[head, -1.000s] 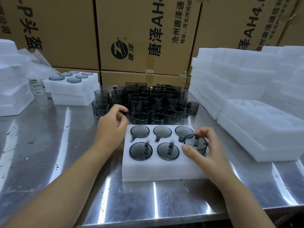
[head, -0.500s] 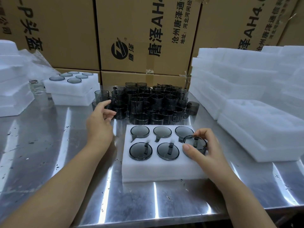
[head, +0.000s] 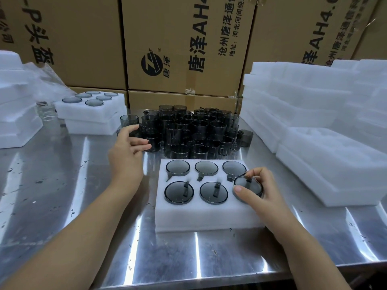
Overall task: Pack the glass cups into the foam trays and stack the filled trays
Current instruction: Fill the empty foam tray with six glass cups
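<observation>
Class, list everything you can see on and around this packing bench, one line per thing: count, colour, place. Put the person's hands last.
Foam tray: one, white, front centre of the table.
Packed glass cups: six, smoky grey, one per tray pocket.
Loose glass cups: too many to count, dark grey, clustered behind the tray.
Filled trays: two stacked, white, back left; six cups show on top.
Spare foam trays: piles, white, right side; more far left.
Cardboard boxes: several, brown, behind the table.
Table: one, shiny steel, under everything.
Left hand: grips a loose cup at the cluster's left edge.
Right hand: pinches the tray's front-right cup.
</observation>
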